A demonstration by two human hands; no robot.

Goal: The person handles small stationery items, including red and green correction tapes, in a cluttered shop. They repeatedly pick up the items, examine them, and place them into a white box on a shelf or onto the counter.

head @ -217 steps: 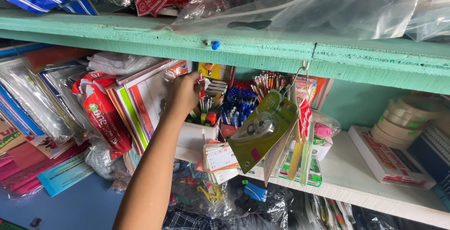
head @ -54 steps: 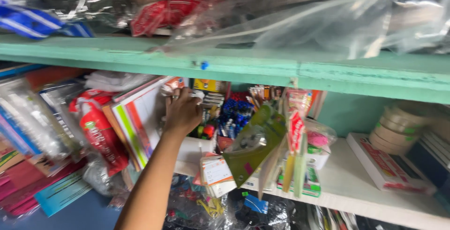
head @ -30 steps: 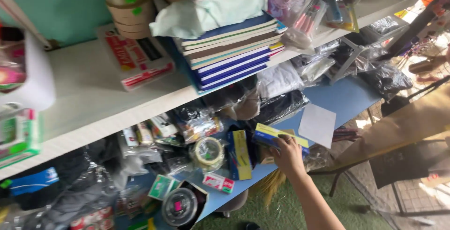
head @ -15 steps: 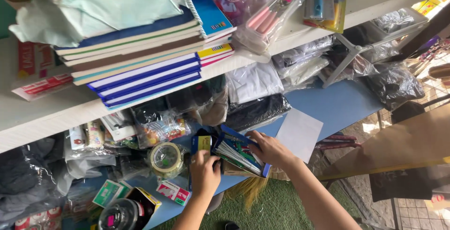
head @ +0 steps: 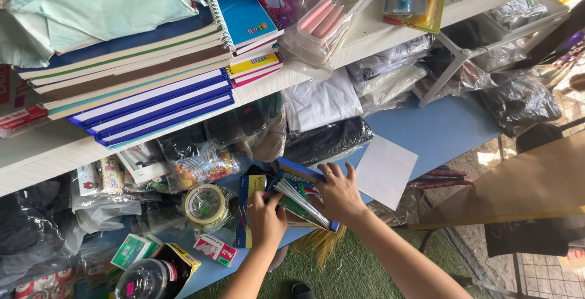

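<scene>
- We see the left hand (head: 266, 221) at the front edge of the blue tabletop (head: 439, 131), its grip curled around the near end of a blue and yellow box (head: 251, 192) that lies flat there.
- The right hand (head: 337, 194) lies on an open blue box (head: 303, 190) full of thin cards or packets standing on edge; its fingers are spread over the far side of that box, pressing on it rather than closing around it.
- The two boxes touch, and both sit just at the tabletop's front edge, with the open one jutting a little past it above green matting (head: 359, 268).
- To the left, a roll of clear tape (head: 205, 203) stands just beside the blue and yellow box, and a small red and white box (head: 215, 249) lies near the front edge below it.
- To the right, a white sheet of paper (head: 386, 171) lies flat, near the right hand but apart from it; beyond the sheet the tabletop is bare blue toward its right edge.
- Behind the boxes, bagged goods in clear and dark plastic (head: 326, 140) crowd the back of the tabletop up under a white shelf (head: 36, 156).
- On that shelf a stack of notebooks (head: 140, 85) overhangs the shelf's front edge, right above the hands.
</scene>
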